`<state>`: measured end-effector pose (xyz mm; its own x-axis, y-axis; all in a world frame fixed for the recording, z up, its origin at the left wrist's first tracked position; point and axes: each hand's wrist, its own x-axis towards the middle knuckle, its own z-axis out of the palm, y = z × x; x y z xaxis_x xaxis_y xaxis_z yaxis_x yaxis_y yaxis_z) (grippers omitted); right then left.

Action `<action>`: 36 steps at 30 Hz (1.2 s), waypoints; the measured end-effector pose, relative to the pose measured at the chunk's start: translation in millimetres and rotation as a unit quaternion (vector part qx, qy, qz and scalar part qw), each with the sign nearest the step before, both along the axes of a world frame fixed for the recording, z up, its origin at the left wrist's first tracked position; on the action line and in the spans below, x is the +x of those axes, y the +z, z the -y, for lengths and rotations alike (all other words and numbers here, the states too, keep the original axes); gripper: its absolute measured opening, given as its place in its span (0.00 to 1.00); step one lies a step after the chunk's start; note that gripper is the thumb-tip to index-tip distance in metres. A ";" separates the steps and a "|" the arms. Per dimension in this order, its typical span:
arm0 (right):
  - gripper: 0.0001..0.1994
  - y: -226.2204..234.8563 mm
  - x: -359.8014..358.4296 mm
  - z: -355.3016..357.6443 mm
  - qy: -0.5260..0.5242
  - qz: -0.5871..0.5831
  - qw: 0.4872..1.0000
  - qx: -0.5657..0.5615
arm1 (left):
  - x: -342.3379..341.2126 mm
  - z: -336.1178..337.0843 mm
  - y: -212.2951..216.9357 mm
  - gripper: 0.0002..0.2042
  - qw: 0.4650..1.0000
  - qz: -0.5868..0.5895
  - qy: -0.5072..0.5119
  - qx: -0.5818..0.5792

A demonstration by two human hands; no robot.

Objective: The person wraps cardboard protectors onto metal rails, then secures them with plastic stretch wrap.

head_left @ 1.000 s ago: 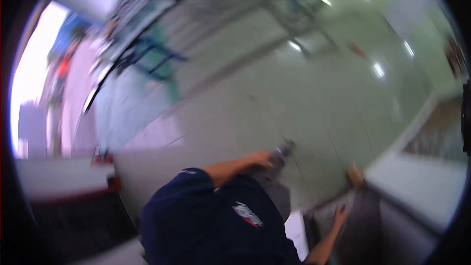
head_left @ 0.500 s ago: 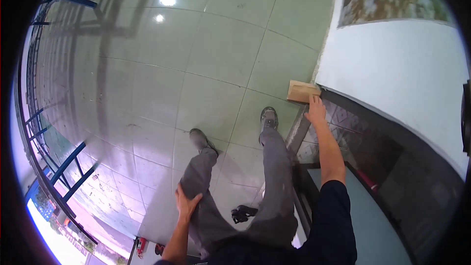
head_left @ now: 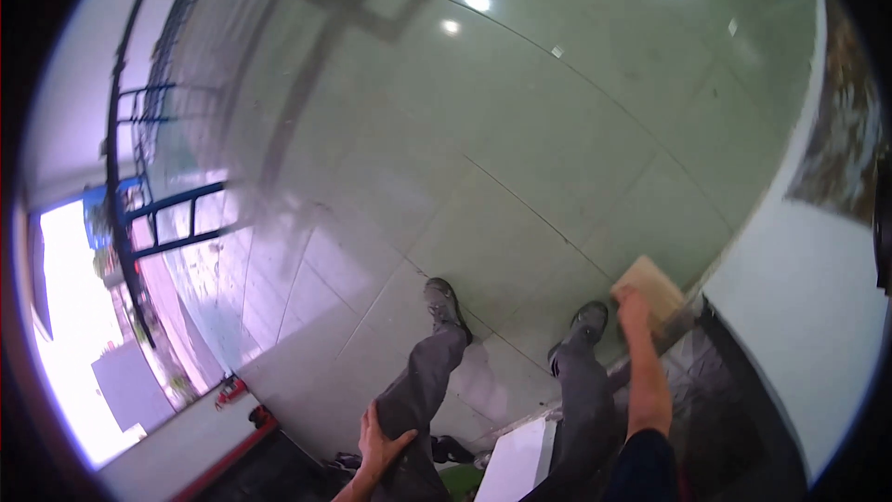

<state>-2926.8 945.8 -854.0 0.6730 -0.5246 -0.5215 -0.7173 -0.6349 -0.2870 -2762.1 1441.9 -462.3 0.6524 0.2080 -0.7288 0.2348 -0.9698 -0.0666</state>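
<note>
Looking down from the head camera, I see my right hand stretched forward with its fingers clenched on a flat tan block, something like a wooden float or sanding pad. I hold it flat against the top edge of the dark low ledge at my right, where the ledge meets the white wall. The arm is extended and the block lies face-down, which suits pressing it along that edge rather than carrying it.

My left hand rests open on my left thigh, fingers spread and grasping nothing; I judge it is braced there to steady my bent-over stance. Both shoes stand planted on the glossy green tiled floor, close to the ledge, so the reach stays short.

A white slab leans near my right leg. At far left a blue metal frame stands by a bright opening, with a small red thing below it.
</note>
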 end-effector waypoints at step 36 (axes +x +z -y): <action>0.30 765.5 684.3 -1044.6 0.527 -0.088 0.645 0.545 | 299.1 -736.5 394.6 0.19 0.579 0.355 0.522 -0.516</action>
<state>-2242.5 1990.4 -88.5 0.2363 0.9210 -0.3098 -0.1330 -0.2852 -0.9492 -2463.0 2178.4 -67.7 0.7743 0.4528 -0.4420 0.3421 0.2881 0.8944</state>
